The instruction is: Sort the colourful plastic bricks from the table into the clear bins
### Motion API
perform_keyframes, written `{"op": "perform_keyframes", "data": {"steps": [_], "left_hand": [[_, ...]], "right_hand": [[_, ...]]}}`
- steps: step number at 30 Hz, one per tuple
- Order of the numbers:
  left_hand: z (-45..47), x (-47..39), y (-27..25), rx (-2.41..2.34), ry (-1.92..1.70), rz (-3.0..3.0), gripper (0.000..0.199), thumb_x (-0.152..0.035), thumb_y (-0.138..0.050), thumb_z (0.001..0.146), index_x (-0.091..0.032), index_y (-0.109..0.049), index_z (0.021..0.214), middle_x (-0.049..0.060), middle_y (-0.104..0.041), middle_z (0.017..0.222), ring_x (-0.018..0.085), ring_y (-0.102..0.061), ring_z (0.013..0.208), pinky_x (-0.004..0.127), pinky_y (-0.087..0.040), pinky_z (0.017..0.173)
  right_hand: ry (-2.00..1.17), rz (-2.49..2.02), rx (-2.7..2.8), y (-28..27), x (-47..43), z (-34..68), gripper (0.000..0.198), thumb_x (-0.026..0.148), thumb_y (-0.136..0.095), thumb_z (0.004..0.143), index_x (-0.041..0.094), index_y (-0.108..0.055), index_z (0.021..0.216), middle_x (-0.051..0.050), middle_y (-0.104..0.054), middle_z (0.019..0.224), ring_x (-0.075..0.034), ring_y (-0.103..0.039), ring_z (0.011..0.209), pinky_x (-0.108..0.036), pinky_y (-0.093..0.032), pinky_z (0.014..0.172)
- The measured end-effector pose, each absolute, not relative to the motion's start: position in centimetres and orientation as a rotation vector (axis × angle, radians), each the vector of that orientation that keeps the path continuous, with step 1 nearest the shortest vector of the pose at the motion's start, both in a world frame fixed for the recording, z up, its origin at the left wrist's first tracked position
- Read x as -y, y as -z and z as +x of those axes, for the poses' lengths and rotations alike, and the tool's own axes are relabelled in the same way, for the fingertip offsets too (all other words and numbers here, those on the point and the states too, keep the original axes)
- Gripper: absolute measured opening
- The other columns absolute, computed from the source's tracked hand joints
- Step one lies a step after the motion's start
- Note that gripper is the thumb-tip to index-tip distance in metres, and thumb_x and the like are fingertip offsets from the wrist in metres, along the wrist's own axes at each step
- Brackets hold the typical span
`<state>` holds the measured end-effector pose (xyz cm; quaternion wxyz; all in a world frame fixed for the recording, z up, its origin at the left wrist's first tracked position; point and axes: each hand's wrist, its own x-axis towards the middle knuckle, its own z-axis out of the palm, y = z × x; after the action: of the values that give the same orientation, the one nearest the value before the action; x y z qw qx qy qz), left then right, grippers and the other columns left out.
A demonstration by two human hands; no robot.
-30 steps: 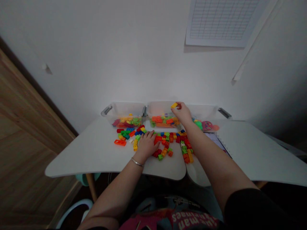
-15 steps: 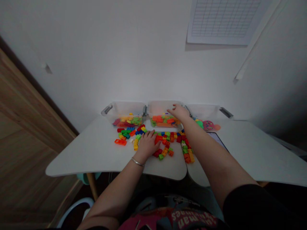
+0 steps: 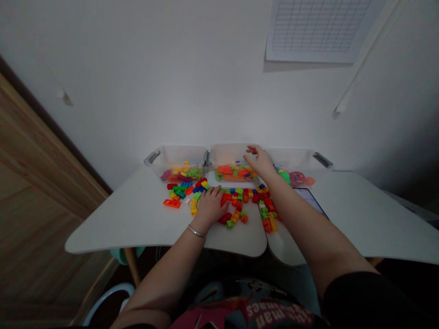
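Note:
My left hand (image 3: 211, 205) lies flat with its fingers spread over a pile of coloured building blocks (image 3: 236, 214) on the white table. Above the right side of the middle clear plastic bin (image 3: 233, 154) hovers my right hand (image 3: 259, 161), fingers apart and nothing visible between them. Orange, green and yellow blocks (image 3: 225, 169) fill the bottom of that bin. More loose blocks spread to the left, with an orange block (image 3: 172, 203) at the edge of the pile, and a red and green cluster (image 3: 269, 214) sits across the table seam to the right.
A left clear bin (image 3: 183, 153) holds mixed blocks. The right clear bin (image 3: 291, 157) has pink and green pieces near it or in it; I cannot tell which. A phone or tablet (image 3: 310, 200) lies partly behind my right forearm. The white table (image 3: 130, 219) meets the wall.
My right hand has shifted slightly right, still above the middle bin. My left hand stays on the pile.

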<state>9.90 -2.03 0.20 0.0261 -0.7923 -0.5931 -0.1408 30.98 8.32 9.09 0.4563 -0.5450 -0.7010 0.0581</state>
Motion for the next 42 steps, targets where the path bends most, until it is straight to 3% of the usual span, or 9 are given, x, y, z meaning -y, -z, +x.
{"op": "perform_keyframes", "data": {"steps": [8, 16, 30, 42], "left_hand": [[10.1, 2.3, -0.7, 1.838, 0.406, -2.458, 0.050, -0.046, -0.047, 0.094, -0.022, -0.055, 0.137, 0.008, -0.048, 0.151, 0.029, -0.043, 0.138, 0.050, -0.033, 0.117], [10.1, 2.2, -0.6, 1.831, 0.407, -2.449, 0.049, -0.045, -0.048, 0.094, -0.022, -0.055, 0.137, 0.007, -0.048, 0.151, 0.029, -0.043, 0.138, 0.050, -0.032, 0.118], [10.1, 2.2, -0.5, 1.828, 0.426, -2.436, 0.049, -0.045, -0.050, 0.094, -0.022, -0.056, 0.136, 0.007, -0.049, 0.150, 0.029, -0.044, 0.137, 0.050, -0.033, 0.117], [10.0, 2.1, -0.3, 1.821, 0.431, -2.439, 0.050, -0.046, -0.050, 0.094, -0.021, -0.055, 0.137, 0.008, -0.049, 0.150, 0.029, -0.044, 0.138, 0.050, -0.032, 0.117]], "right_hand": [[-0.119, -1.226, 1.770, -6.0, -2.2, 34.3, 0.033, 0.035, -0.059, 0.081, 0.019, -0.068, 0.108, -0.010, -0.071, 0.111, -0.026, -0.064, 0.103, -0.044, -0.049, 0.093], [-0.052, -1.548, 1.968, -0.8, 2.3, 38.3, 0.028, 0.032, -0.062, 0.083, 0.019, -0.072, 0.106, -0.010, -0.072, 0.112, -0.028, -0.064, 0.107, -0.044, -0.047, 0.097], [0.245, -1.882, 2.023, -0.8, 4.1, 37.5, 0.034, 0.037, -0.062, 0.087, 0.016, -0.072, 0.112, -0.013, -0.069, 0.110, -0.032, -0.057, 0.105, -0.043, -0.045, 0.095], [0.119, -1.792, 2.017, 0.5, 3.0, 37.3, 0.024, 0.030, -0.059, 0.089, 0.017, -0.071, 0.104, -0.011, -0.071, 0.106, -0.028, -0.062, 0.103, -0.041, -0.047, 0.092]]}}
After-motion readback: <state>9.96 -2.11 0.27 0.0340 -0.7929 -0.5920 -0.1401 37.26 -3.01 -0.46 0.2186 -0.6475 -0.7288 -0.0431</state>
